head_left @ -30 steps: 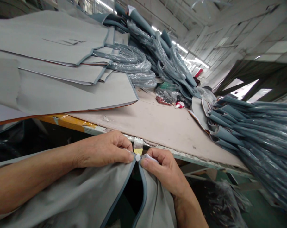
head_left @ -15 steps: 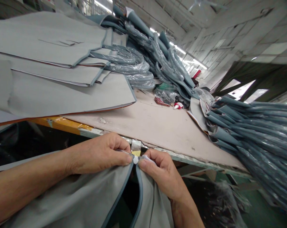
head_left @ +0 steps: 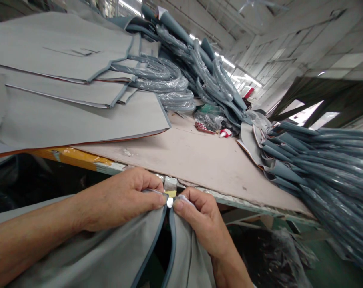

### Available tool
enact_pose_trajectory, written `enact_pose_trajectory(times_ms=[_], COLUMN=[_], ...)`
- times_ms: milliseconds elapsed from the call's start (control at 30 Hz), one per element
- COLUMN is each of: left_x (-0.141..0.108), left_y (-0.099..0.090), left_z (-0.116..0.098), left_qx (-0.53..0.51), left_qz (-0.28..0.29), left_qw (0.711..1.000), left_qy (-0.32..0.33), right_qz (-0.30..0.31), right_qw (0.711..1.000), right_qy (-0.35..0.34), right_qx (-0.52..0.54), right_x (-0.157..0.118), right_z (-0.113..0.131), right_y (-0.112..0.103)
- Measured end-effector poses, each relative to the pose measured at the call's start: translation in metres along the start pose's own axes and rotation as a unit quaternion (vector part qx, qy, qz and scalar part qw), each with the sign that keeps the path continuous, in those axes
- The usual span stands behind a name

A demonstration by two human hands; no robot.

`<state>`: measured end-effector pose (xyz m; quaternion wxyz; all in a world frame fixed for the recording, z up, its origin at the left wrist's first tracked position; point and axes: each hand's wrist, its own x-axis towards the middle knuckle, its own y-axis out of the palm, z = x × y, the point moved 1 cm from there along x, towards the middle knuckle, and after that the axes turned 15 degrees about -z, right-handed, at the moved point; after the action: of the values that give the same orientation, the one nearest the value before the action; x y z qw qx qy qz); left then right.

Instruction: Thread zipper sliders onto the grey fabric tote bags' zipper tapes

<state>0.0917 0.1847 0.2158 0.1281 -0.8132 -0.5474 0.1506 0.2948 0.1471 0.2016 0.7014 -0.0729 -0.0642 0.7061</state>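
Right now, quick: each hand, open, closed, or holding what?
Left hand: closed, pinching blue-edged grey fabric beside the small white piece.
Right hand: closed, pinching blue-edged grey fabric on that piece's other side.

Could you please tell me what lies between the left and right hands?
In the head view, a small white piece lies between the left hand and the right hand, at the top of the gap in the blue-edged gray fabric.
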Motion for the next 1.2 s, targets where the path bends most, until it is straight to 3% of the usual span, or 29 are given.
enact_pose_trajectory(times_ms=[267, 600, 1200], left_x=[-0.003, -0.007, -0.005], left_y=[0.003, 0.007, 0.003], left_z=[0.003, 0.015, 0.003], left_qx=[-0.023, -0.077, -0.057], left_qz=[-0.013, -0.002, -0.013], left_qw=[1.0, 0.996, 0.998], left_qy=[-0.01, -0.034, -0.037], right_qz=[-0.031, -0.01, -0.029], right_qw=[0.999, 1.0, 0.999], right_qy=[-0.015, 0.015, -0.009], right_qx=[0.007, 0.011, -0.016], right_x=[0.0, -0.01, -0.005], right_z=[0.0, -0.01, -0.003], right_y=[0.006, 0.004, 0.005])
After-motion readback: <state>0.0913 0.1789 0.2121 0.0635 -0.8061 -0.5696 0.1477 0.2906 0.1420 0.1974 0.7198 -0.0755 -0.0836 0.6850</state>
